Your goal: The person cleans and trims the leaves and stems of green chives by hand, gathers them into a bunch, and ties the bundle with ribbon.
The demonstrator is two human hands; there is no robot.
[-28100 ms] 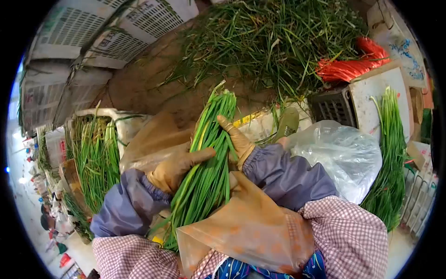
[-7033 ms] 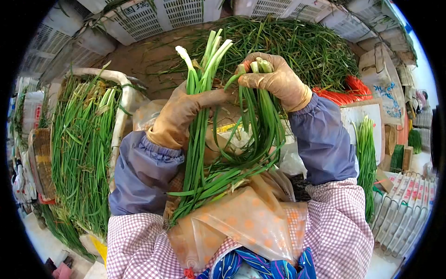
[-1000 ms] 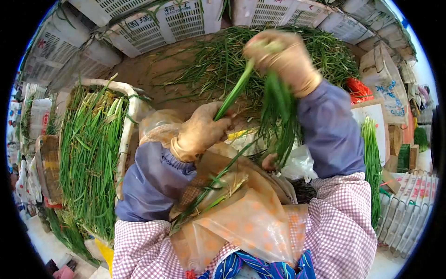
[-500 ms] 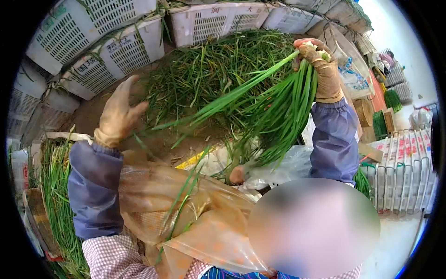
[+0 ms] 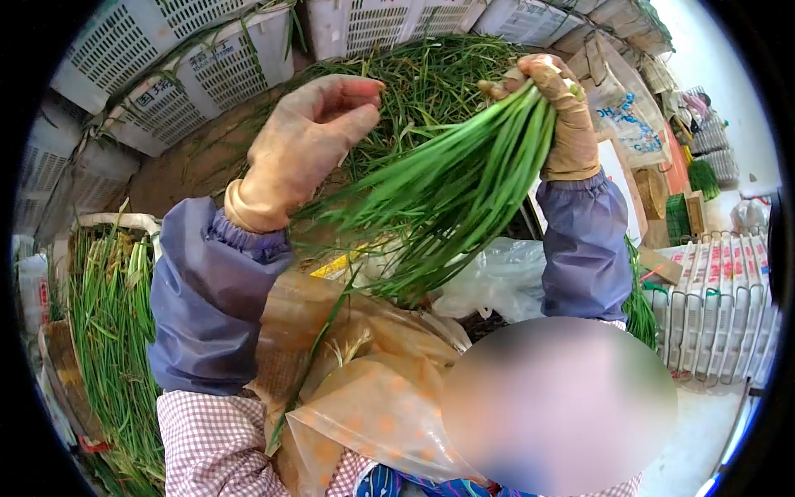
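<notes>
Both of my hands wear thin tan gloves. My right hand (image 5: 567,112) is closed around the white root ends of a bunch of garlic chives (image 5: 468,178), raised at the upper right. The long green leaves fan out down and to the left. My left hand (image 5: 302,149) is to the left of the leaf tips, fingers curled and thumb apart, with nothing visible between them. Orange shows at one fingertip. Over my lap lies a translucent brown plastic apron (image 5: 377,402), with a few loose leaves on it.
A heap of loose leaves (image 5: 414,70) covers the ground ahead. White slatted crates (image 5: 224,83) line the back. More chives (image 5: 112,323) stand at the left. A clear plastic bag (image 5: 505,277) lies below the bunch; stacked white baskets (image 5: 716,306) stand at the right.
My left hand has moved right and closer to the bunch, its fingers curling in. The chives have swung left and spread, still held in my right hand.
</notes>
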